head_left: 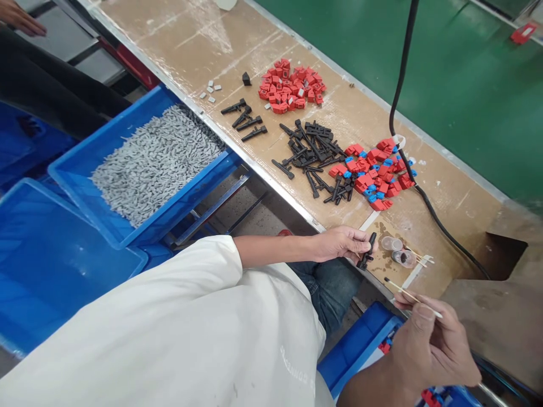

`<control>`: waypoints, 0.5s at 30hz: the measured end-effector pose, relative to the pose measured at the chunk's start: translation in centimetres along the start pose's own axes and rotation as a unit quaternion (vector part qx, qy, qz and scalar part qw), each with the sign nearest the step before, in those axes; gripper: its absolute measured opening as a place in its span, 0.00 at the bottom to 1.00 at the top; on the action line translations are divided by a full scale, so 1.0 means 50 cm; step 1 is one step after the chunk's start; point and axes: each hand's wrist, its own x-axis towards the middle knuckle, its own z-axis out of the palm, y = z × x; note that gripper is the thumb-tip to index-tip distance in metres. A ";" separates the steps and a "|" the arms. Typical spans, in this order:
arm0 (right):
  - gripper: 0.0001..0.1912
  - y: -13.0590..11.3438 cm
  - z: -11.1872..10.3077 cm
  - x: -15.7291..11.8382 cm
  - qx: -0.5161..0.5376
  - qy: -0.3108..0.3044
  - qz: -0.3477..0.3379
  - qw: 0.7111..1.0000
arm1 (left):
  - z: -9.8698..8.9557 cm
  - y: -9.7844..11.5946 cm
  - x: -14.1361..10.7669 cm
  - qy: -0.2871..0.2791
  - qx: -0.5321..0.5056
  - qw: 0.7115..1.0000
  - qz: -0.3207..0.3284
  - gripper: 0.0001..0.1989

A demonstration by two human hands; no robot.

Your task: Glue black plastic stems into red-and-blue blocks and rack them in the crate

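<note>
Black cable [397,87] crosses red-and-blue pieces [363,182] near left hand [343,242].

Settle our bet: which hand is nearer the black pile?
Left. In the picture, the left hand is below the black pile; the right hand is farther, lower still.

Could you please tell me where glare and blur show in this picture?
In the head view, glare whitens the upper-left stretch of the tabletop, and a small glint marks the blue bin at left; also in the head view, the far right edge looks smeared, while the black part and thin stick read fairly clearly.
</note>
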 end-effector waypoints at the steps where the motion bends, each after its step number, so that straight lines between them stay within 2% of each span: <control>1: 0.04 0.002 0.003 -0.002 -0.016 -0.001 0.000 1.000 | 0.000 0.002 -0.001 0.001 0.001 1.000 0.002 0.27; 5: 0.09 0.054 -0.004 0.019 -0.148 0.067 -0.042 0.986 | 0.001 0.010 -0.008 0.015 -0.006 1.000 0.008 0.28; 6: 0.10 0.072 -0.009 0.029 -0.191 0.066 -0.052 0.978 | 0.001 0.012 -0.010 0.019 -0.010 1.000 0.009 0.28; 8: 0.11 0.106 -0.019 0.048 -0.264 0.030 -0.066 0.962 | 0.002 0.013 -0.011 0.022 -0.013 1.000 0.008 0.28; 11: 0.13 0.145 -0.025 0.068 -0.318 -0.033 -0.093 0.943 | 0.000 0.013 -0.007 0.032 -0.013 0.999 0.008 0.28; 15: 0.11 0.159 -0.017 0.077 -0.331 -0.046 -0.116 0.935 | -0.005 0.015 -0.002 0.035 -0.015 0.999 0.011 0.26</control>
